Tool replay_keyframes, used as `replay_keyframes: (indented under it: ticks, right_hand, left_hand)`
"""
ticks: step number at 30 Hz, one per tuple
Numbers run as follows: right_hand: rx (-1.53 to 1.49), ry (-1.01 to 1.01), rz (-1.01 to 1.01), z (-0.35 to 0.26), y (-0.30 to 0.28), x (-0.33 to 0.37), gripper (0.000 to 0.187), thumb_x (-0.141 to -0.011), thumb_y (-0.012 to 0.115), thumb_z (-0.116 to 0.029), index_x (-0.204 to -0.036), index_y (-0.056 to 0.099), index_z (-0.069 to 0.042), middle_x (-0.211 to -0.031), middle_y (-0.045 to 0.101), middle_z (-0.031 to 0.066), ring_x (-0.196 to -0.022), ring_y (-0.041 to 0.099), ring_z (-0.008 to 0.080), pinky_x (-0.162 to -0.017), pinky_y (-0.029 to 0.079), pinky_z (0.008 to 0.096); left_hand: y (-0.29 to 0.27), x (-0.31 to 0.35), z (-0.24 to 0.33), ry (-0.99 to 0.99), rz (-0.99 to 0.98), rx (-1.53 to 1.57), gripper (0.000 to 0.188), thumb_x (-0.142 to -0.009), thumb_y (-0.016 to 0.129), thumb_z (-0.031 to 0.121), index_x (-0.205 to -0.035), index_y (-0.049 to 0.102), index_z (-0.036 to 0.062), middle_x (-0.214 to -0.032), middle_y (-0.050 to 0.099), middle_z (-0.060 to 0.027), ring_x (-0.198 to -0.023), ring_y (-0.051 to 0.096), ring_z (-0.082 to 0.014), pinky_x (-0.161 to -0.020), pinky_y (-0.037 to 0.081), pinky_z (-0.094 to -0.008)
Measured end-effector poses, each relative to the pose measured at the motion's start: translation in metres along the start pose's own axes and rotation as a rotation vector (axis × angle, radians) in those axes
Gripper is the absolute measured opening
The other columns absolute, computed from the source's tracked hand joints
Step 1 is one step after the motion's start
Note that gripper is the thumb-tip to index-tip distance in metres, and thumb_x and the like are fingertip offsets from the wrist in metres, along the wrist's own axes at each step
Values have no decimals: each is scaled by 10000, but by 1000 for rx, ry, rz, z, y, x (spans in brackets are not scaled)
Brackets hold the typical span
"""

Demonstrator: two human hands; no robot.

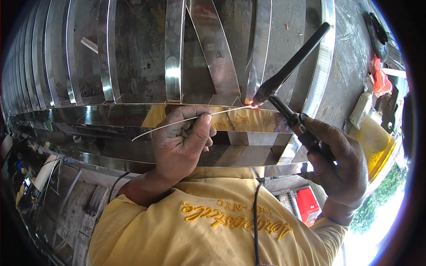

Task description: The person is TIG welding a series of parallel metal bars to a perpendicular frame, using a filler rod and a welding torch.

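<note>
My left hand (185, 137) pinches a thin metal filler rod (171, 123) between thumb and fingers. The rod's far tip reaches a glowing orange spot where an upright bar meets the long polished metal rail (111, 116). In my right hand (339, 162) is a black TIG welding torch (284, 108), gripped by its handle. Its head tilts over the same joint, and a long back cap points up to the right. The upright metal bar (257, 57) and a slanting flat bar (217, 53) come close together near the glow.
More parallel metal bars (106, 53) run across the dark worktop to the left. A short tube piece (89, 45) lies between two of them. To the right are a yellow bucket (377, 142), a red cloth or bag (380, 77) and a black object (377, 35). A red machine (307, 205) stands below.
</note>
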State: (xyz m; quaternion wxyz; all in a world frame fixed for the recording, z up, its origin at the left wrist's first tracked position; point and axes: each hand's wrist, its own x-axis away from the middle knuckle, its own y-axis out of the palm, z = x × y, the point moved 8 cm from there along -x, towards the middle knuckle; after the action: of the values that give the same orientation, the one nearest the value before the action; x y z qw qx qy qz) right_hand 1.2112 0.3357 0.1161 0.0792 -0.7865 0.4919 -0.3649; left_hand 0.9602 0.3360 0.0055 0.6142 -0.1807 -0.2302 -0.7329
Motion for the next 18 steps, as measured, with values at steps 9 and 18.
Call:
replay_keyframes:
  ticks: [9, 18]
  right_hand:
    - [-45, -87, 55, 3, -1, -4, 483, -819, 583, 99, -1301, 577, 82, -1024, 733, 152, -714, 654, 127, -649, 492, 280]
    - [5, 9, 38, -1, -5, -4, 497, -795, 597, 74, -1292, 585, 79, -884, 717, 115, -631, 598, 106, -612, 455, 270]
  left_hand:
    - [1, 1, 0, 29, 3, 37, 144, -1014, 620, 74, -1132, 638, -6, -812, 676, -52, -640, 610, -60, -568, 511, -199]
    - [0, 0, -1, -37, 8, -12, 163, -1007, 637, 88, -1140, 644, -6, -797, 672, -43, -634, 604, -52, -559, 506, -197]
